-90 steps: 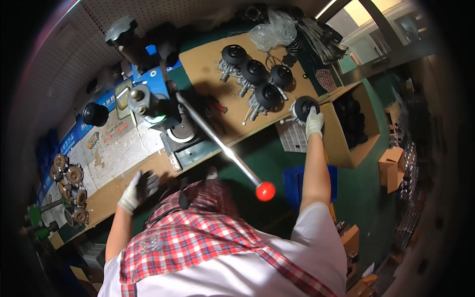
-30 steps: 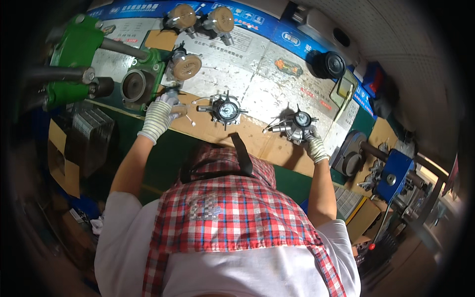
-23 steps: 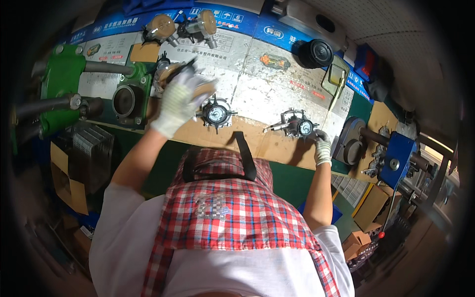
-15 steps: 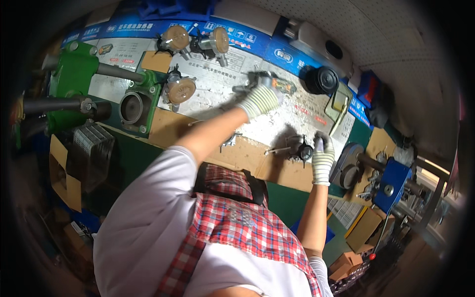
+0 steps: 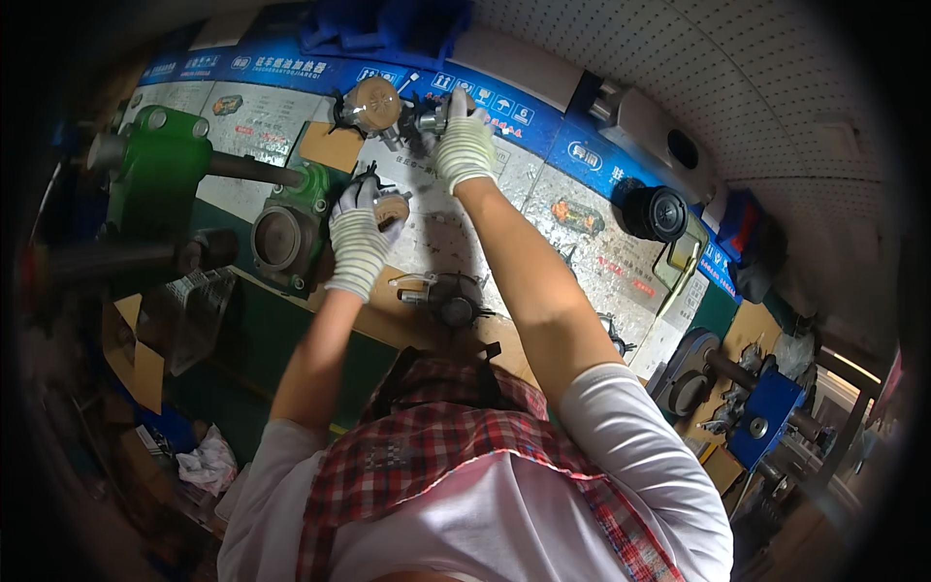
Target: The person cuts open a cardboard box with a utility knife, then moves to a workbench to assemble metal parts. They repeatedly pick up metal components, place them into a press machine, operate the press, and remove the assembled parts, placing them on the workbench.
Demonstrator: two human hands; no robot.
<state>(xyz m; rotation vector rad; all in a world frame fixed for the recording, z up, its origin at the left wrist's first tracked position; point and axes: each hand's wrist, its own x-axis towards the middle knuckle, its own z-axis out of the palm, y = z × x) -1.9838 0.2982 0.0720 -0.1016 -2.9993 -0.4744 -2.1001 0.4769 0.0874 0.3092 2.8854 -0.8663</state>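
My left hand (image 5: 361,242), in a white ribbed glove, has its fingers and thumb around a round metal part with a tan disc face (image 5: 392,210) and black wires. Farther off, my gloved right hand (image 5: 464,147) closes on a similar metal part (image 5: 431,116), whose face is mostly hidden by the fingers. Just left of that stands another tan-faced part (image 5: 374,104). A dark round part with leads (image 5: 456,301) lies near the bench's front edge, between my forearms. Another small part (image 5: 615,336) is partly covered by my right arm.
Left of my hands stands a green clamping fixture (image 5: 281,238) with a steel shaft. A black round cap (image 5: 656,211) and a silver housing (image 5: 648,121) are at the far right, near a blue fixture (image 5: 766,417). A blue bin (image 5: 388,29) sits at the back.
My left hand has moved left from the bench's middle onto a tan-faced part. My right hand has left the near right and reached across to a part at the back. The view has shifted slightly.
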